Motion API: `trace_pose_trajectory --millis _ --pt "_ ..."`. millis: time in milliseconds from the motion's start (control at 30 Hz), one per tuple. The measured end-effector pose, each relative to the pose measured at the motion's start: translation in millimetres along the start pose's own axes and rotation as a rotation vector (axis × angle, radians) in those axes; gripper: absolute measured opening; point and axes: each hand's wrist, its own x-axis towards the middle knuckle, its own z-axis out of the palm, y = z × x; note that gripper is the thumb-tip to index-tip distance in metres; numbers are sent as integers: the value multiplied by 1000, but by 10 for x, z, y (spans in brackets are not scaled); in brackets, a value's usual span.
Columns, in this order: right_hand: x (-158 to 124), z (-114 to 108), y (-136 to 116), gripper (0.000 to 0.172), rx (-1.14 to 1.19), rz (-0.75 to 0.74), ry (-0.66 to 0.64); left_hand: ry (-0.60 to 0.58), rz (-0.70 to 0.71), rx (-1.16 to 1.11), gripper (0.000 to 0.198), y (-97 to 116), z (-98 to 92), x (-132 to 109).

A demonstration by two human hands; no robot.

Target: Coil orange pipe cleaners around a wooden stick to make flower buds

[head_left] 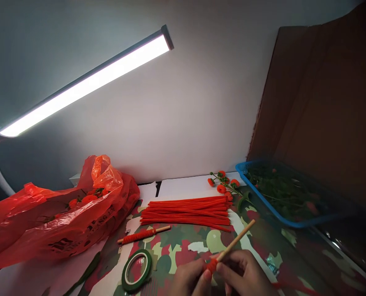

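Observation:
My left hand (pixel 189 276) is closed around the lower part of a thin wooden stick (pixel 237 238), where red pipe cleaner (pixel 212 265) is coiled about it. The bare end of the stick points up and to the right. My right hand (pixel 244 269) pinches at the coil from the other side, its thumb and fingertips against the red windings. A loose red length (pixel 294 287) comes out to the right, past my right hand. Beyond my hands lies a bundle of straight red pipe cleaners (pixel 186 210). A second stick wound with red pipe cleaner (pixel 140 236) rests in front of it.
Green tape (pixel 124 276) lies left of my hands. A red plastic bag (pixel 78 236) with orange-red flowers fills the left side. A flower sprig (pixel 221 188) lies behind the bundle. A blue-rimmed tray (pixel 271 209) of greenery stands right, before cardboard (pixel 318 102). A lit lamp (pixel 90 86) hangs above.

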Motion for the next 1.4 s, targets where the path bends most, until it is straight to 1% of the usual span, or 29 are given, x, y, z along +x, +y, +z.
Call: trace_pose_trajectory --millis 67,100,167,200,267,333,367,400,467,500,533,633,667,700,733,767,800,900,1000,1100,1167,1233,1300,1333,1367,1400 --pt "-5 6 9 40 1 -4 -12 -136 -165 -319 52 38 -14 34" --pt "-8 8 21 36 5 1 -22 -196 -218 -463 56 39 -20 50" --pt "-17 12 53 28 20 11 -37 -351 -278 -686 60 14 -39 69" --pt "-21 12 68 24 26 8 -41 -416 -302 -758 59 -4 -53 73" --pt "-26 8 85 18 22 -6 -54 -524 -349 -811 57 -39 -80 71" --pt "-20 -11 76 14 -7 -9 -92 -568 -359 -812 57 -66 -85 68" --pt "-13 -26 61 13 -34 -4 -123 -555 -341 -810 59 -75 -76 69" --pt "-4 -44 42 13 -61 -1 -150 -508 -314 -795 60 -81 -61 69" --pt "16 -78 4 18 -118 -27 -190 -337 -233 -687 58 -75 -26 65" --pt "24 -92 -11 23 -133 -52 -182 -230 -191 -587 55 -62 -14 58" --pt "30 -103 -21 27 -142 -66 -179 -154 -145 -470 50 -40 -10 45" --pt "33 -116 -26 35 -144 -80 -165 -5 -16 -168 34 75 -34 -19" --pt "30 -117 -24 36 -146 -76 -167 49 30 -57 32 124 -48 -42" --pt "27 -118 -22 36 -152 -72 -167 108 45 26 30 174 -60 -62" --pt "24 -119 -22 37 -161 -66 -167 131 55 62 31 220 -67 -77" --pt "22 -122 -24 38 -171 -61 -168 133 42 62 31 261 -69 -86" --pt "20 -125 -28 39 -185 -63 -163 107 7 3 32 295 -67 -88" --pt "19 -137 -43 36 -189 -86 -153 -4 -163 -348 38 348 -44 -70" --pt "18 -148 -56 31 -169 -105 -176 -111 -246 -660 39 355 -35 -43" --pt "12 -154 -62 31 -133 -114 -207 -243 -336 -913 34 338 -57 -41" --pt "4 -155 -67 31 -122 -123 -233 -335 -398 -1006 31 321 -77 -56" --pt "-4 -156 -74 30 -117 -140 -243 -396 -428 -1018 32 313 -88 -69" --pt "-8 -161 -82 29 -127 -159 -225 -382 -404 -912 34 329 -92 -62" --pt "-9 -166 -86 29 -141 -168 -205 -328 -363 -806 34 351 -95 -48" --pt "-8 -171 -90 29 -157 -174 -180 -234 -299 -665 32 384 -100 -31" --pt "-6 -177 -94 30 -173 -177 -155 -111 -200 -498 28 426 -111 -17"
